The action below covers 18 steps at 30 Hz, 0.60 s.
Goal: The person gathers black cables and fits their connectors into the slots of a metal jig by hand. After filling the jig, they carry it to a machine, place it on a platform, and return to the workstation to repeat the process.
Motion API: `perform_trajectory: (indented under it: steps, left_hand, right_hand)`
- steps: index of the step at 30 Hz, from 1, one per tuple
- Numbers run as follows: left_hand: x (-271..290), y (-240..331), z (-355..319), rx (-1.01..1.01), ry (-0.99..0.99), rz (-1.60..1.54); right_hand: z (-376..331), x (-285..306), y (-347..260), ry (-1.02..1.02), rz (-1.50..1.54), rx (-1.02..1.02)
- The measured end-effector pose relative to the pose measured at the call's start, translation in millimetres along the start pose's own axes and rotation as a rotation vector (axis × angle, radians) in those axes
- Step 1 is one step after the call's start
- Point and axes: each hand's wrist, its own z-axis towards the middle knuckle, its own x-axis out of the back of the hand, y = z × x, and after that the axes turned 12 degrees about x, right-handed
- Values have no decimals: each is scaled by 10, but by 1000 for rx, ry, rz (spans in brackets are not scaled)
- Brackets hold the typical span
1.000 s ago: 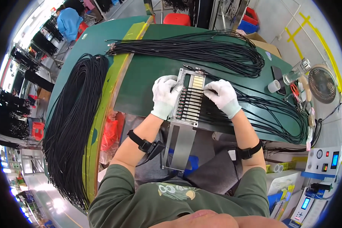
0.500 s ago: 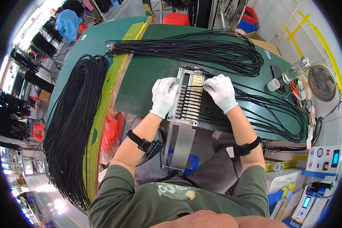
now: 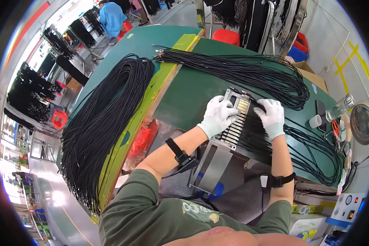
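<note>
A metal fixture (image 3: 226,136) with a row of narrow slots stands at the green table's near edge. Black cables (image 3: 256,130) lie in its slots and run off to the right. My left hand (image 3: 219,115), in a white glove, lies over the fixture's left side. Its thumb and forefinger stretch across the slots, apart from each other. To the right of the fixture my right hand (image 3: 271,116), also gloved, hovers above the cables. Its fingers are bent, with a gap between thumb and forefinger, and I see nothing in them.
A long bundle of black cables (image 3: 242,71) lies at the back, and another bundle (image 3: 106,110) hangs over the table's left side. At right are a white cup (image 3: 315,121), a glass jar (image 3: 345,108), a phone (image 3: 321,115) and a fan (image 3: 361,123).
The view has swung left, so everything sits further right in it. My left hand has shifted onto the slots. My right hand's pinch at a cable has opened and moved off the fixture.
</note>
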Motion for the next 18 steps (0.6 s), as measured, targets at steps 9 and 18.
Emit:
perform_trajectory:
  steps: [9,18]
  left_hand:
    - [-30,28,-75,-77,56,-123]
    - [153,-78,-25,131,171,-353]
  right_hand:
    - [-146,36,329,-181,-193,-141]
    - [49,174,-1,-65,135,60]
